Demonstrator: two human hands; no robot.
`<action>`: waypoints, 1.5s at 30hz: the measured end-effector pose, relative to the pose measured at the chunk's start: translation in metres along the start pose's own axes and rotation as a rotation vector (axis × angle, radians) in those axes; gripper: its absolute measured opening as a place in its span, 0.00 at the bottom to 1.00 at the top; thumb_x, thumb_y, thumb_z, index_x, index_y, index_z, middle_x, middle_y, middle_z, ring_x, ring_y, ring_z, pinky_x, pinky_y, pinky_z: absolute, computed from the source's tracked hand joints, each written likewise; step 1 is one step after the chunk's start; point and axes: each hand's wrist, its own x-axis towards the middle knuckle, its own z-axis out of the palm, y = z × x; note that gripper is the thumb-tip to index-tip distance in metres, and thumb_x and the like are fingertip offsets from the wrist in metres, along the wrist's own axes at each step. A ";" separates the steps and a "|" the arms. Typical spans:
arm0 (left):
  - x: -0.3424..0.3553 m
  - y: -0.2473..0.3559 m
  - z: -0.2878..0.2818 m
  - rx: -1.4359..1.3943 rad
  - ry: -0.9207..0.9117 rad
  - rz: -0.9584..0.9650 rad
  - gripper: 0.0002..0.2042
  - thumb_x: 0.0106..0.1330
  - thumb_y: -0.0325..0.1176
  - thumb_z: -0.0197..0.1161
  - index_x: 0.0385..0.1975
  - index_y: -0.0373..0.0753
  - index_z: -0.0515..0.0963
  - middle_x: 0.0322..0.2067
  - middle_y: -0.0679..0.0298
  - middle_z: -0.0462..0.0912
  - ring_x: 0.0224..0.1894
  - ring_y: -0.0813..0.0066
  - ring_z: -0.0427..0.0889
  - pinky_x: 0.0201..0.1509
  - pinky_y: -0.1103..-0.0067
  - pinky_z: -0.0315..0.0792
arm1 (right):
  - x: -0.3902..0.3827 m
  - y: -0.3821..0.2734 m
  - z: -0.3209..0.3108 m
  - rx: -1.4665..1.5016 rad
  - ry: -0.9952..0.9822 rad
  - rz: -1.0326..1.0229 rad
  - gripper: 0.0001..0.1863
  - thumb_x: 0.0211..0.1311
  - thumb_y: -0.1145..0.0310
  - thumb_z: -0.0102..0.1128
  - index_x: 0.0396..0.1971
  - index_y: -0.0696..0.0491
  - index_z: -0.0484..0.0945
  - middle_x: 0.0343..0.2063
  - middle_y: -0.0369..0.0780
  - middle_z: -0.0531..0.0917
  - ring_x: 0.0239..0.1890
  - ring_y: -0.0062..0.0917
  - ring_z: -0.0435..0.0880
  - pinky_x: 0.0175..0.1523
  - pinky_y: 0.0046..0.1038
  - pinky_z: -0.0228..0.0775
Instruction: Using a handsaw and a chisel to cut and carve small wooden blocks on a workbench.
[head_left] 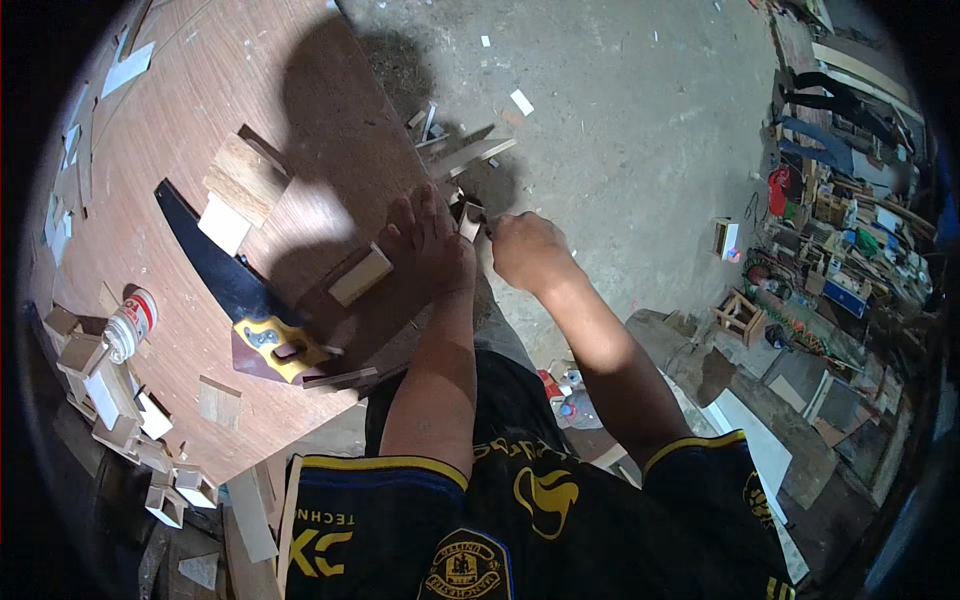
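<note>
We clench our R grip [530, 252], can't tell on what; our L grip [435, 248] pinches or just braces, also unclear. Sm. wood pc [470, 222] sits btwn them at table [220, 80] edge, prob. for support. Saw [208, 255] lies L, prob. w/in reach. Pc's far end's hidden.

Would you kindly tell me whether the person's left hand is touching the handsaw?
Apart: the head view plainly shows tabletop and a small wooden block between the left hand and the handsaw.
</note>
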 end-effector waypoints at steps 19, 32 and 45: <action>0.011 -0.008 0.000 -0.112 0.202 0.118 0.26 0.56 0.33 0.56 0.57 0.36 0.70 0.59 0.58 0.71 0.62 0.51 0.64 0.58 0.51 0.59 | 0.008 0.007 0.002 0.045 0.052 -0.002 0.13 0.54 0.73 0.50 0.36 0.53 0.83 0.35 0.50 0.84 0.42 0.45 0.83 0.48 0.42 0.77; 0.003 -0.001 -0.002 -0.129 -0.072 -0.020 0.29 0.61 0.38 0.55 0.64 0.38 0.65 0.67 0.63 0.63 0.69 0.53 0.58 0.68 0.49 0.48 | 0.002 -0.008 0.013 0.044 0.178 0.047 0.11 0.56 0.71 0.51 0.33 0.57 0.82 0.34 0.53 0.84 0.39 0.49 0.83 0.48 0.43 0.75; -0.012 -0.007 0.006 -0.051 0.063 0.072 0.25 0.63 0.39 0.56 0.59 0.38 0.69 0.66 0.63 0.65 0.69 0.51 0.59 0.67 0.46 0.48 | -0.013 -0.002 0.014 0.050 0.024 0.057 0.13 0.59 0.71 0.49 0.38 0.57 0.82 0.37 0.52 0.84 0.44 0.46 0.84 0.50 0.41 0.77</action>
